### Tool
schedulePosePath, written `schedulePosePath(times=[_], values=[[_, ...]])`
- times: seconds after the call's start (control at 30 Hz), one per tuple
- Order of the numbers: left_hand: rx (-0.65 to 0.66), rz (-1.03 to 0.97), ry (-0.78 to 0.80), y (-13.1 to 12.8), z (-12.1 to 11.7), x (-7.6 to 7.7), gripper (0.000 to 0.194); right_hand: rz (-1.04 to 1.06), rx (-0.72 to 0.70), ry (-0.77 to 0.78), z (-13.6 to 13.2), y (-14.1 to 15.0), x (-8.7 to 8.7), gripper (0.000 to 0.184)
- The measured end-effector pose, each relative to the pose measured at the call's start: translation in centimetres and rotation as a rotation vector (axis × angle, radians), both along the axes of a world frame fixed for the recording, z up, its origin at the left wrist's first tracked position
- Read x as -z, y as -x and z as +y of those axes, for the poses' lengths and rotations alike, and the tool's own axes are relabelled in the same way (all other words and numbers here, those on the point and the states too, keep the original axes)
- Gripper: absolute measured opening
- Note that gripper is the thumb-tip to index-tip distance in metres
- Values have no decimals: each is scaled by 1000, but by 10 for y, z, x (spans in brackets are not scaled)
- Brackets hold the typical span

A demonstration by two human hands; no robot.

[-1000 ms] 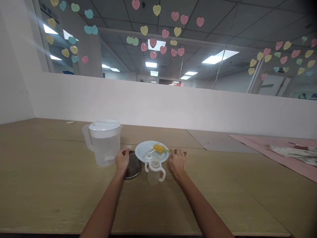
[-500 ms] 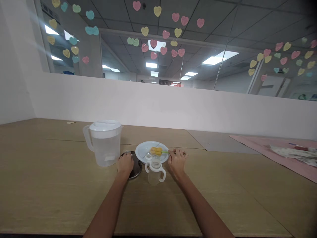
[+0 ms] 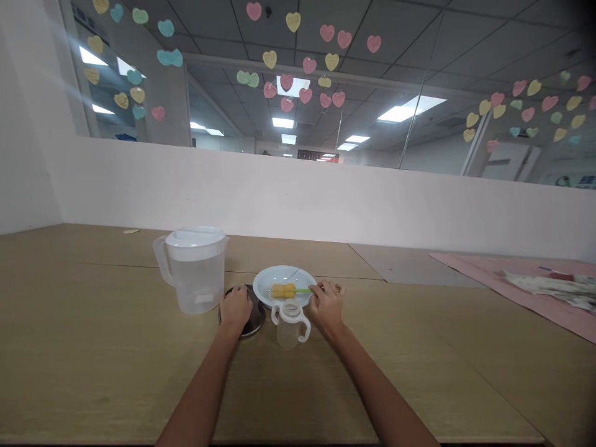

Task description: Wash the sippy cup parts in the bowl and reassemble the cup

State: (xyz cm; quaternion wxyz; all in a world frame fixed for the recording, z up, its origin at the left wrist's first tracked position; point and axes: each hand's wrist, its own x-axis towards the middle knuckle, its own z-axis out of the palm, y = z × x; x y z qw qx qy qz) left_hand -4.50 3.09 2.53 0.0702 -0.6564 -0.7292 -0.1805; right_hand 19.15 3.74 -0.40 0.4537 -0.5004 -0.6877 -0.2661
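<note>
My right hand (image 3: 328,305) is closed around the green handle (image 3: 303,290) of a sponge brush. Its yellow sponge head (image 3: 283,290) points left, over the white plate (image 3: 264,278). My left hand (image 3: 236,307) has its fingers curled at a dark round metal dish (image 3: 255,320), covering much of it; the fingertips are hidden. Between my hands, at the plate's near edge, stands a small clear bottle (image 3: 288,332) with two white side handles and an open mouth.
A lidded clear pitcher (image 3: 195,273) holding clear liquid stands left of the dish, its handle to the left. A grey sheet (image 3: 410,264) and a pink cloth (image 3: 475,273) with things on it lie at the right. A white wall (image 3: 279,198) rises behind the table.
My right hand has moved slightly left, carrying the sponge brush left and a little nearer across the plate. A small clear piece beside the sponge no longer shows. More of the dish's left rim shows.
</note>
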Motion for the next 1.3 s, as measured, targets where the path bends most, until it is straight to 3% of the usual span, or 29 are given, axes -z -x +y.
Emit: schedulePosePath(times=[0.23, 0.47, 0.7, 1.0, 1.3], values=[[1, -6, -61, -2, -4, -6, 37, -44, -120, -3, 1, 4, 2, 34], [240, -37, -345, -8, -4, -1, 34, -107, -274, -75, 1, 3, 2, 36], [463, -292, -510, -12, -2, 4, 43, -51, -264, -162, 0, -1, -1, 37], [493, -337, -504, -16, -8, -2, 46, -27, -286, -258, -7, -5, -4, 45], [512, -358, -567, -17, -6, 3, 44, 86, -318, -232, -6, -9, -4, 35]])
